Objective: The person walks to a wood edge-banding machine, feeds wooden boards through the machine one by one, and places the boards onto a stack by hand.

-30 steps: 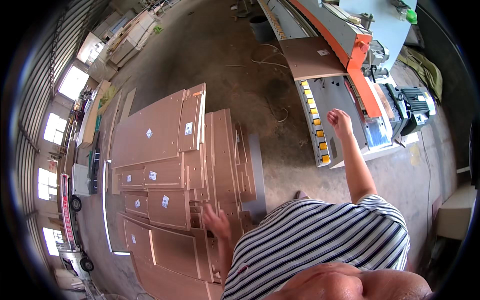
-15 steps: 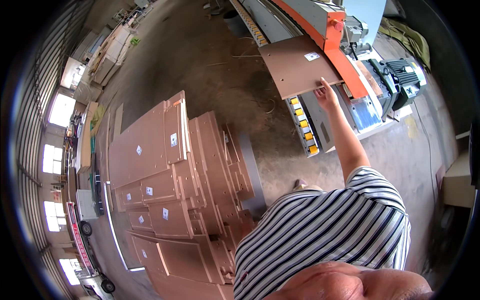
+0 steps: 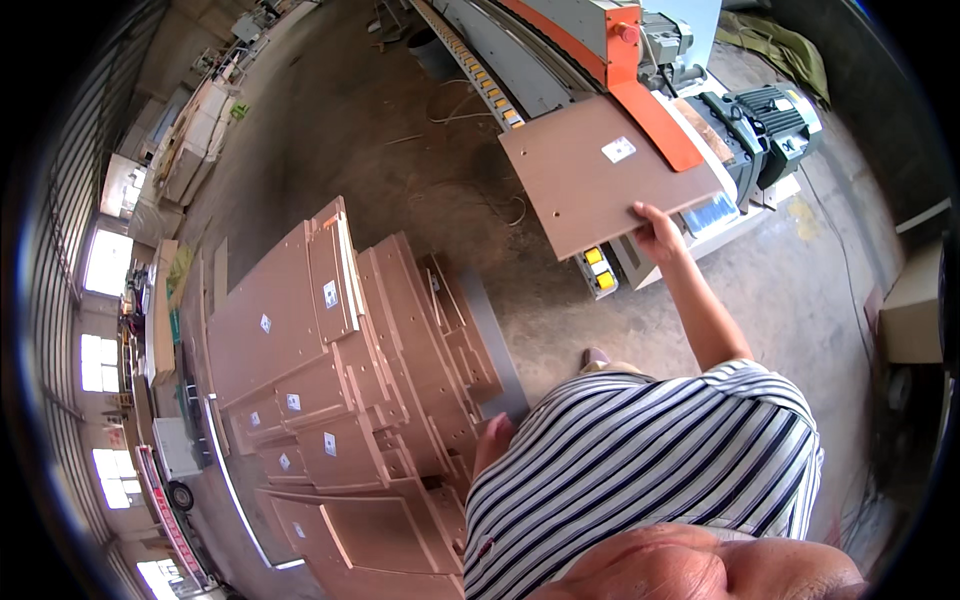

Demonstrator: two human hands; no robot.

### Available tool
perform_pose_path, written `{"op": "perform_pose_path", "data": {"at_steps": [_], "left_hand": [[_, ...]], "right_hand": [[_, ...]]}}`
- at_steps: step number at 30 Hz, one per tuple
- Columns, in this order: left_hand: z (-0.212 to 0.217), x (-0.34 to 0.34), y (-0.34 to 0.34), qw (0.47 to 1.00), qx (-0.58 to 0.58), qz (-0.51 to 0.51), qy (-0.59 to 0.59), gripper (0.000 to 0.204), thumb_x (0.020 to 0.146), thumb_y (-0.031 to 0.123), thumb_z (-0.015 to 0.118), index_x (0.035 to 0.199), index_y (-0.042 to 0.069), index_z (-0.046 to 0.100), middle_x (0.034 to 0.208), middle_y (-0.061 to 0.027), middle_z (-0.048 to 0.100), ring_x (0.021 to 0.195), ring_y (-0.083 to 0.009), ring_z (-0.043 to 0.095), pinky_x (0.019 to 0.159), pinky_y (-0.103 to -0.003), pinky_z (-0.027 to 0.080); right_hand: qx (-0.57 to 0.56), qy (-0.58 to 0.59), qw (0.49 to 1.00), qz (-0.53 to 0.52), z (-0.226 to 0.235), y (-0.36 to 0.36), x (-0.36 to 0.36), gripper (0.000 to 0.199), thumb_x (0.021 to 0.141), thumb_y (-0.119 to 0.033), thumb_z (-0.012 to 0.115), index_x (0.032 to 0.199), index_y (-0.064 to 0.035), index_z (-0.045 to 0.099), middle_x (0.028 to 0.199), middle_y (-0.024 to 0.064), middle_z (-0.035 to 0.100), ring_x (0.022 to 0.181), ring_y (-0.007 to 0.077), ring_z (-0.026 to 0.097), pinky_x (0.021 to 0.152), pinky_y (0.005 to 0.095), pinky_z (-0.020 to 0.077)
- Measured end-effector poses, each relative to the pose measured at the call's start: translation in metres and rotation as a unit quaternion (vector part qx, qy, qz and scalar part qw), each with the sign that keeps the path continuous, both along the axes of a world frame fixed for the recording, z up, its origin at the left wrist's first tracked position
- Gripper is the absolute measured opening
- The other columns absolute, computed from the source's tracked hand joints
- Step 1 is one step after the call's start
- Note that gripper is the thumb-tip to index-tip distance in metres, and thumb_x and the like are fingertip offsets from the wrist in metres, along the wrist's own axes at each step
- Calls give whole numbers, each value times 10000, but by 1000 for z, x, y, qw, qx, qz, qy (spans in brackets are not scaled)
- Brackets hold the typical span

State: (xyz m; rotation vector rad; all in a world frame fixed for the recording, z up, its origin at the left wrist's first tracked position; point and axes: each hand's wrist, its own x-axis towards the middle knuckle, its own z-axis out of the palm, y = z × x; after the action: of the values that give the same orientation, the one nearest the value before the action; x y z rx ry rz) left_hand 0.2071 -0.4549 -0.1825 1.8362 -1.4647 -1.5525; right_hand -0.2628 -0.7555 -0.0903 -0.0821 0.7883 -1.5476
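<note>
A flat brown board (image 3: 610, 165) with a white label and small drilled holes lies over the near end of a machine. My right hand (image 3: 660, 232) grips the board's near edge, thumb on top and fingers partly hidden underneath. Above the board's far right part extends the machine's orange arm (image 3: 655, 125). My left hand (image 3: 493, 440) shows only in part, low beside my striped shirt and next to the stacked brown boards (image 3: 290, 330). Its fingers are blurred, and whatever it may touch is hidden.
Yellow rollers (image 3: 598, 268) line the machine's near side, below the board. A dark electric motor (image 3: 780, 125) sits at the machine's right. Beyond the rollers a dark bucket (image 3: 432, 52) stands on the concrete floor. A cardboard box (image 3: 910, 310) is at the far right.
The board has come toward me and now covers more of the near rollers, with my right hand still on its edge. My left hand has come into view beside my body.
</note>
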Motion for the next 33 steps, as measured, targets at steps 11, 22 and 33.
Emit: {"op": "perform_pose_path", "data": {"at_steps": [11, 22, 33], "left_hand": [[197, -64, -52, 843, -104, 333, 410, 489, 979, 317, 461, 1326, -22, 395, 1177, -189, 564, 1099, -233, 545, 942, -334, 429], [176, 15, 137, 592, -239, 754, 154, 600, 862, 358, 657, 1260, -43, 455, 1162, -151, 568, 1019, -237, 563, 876, -329, 461], [134, 118, 270, 587, -39, 584, -559, 745, 788, 459, 685, 1327, 8, 437, 1313, -241, 470, 1244, -361, 414, 1025, -456, 329]], "right_hand": [[-41, -5, 957, 288, 55, 135, 152, 264, 798, -13, 648, 1053, -32, 585, 1029, 63, 638, 970, 185, 614, 944, 340, 484], [-79, -16, 721, 689, 53, 175, 384, 185, 847, -60, 613, 1029, -40, 594, 989, 46, 636, 841, 127, 609, 769, 278, 516], [36, -121, 535, 835, 22, 244, 500, 328, 923, -231, 549, 1123, 27, 513, 1149, 166, 588, 1097, 257, 572, 997, 378, 452]]}}
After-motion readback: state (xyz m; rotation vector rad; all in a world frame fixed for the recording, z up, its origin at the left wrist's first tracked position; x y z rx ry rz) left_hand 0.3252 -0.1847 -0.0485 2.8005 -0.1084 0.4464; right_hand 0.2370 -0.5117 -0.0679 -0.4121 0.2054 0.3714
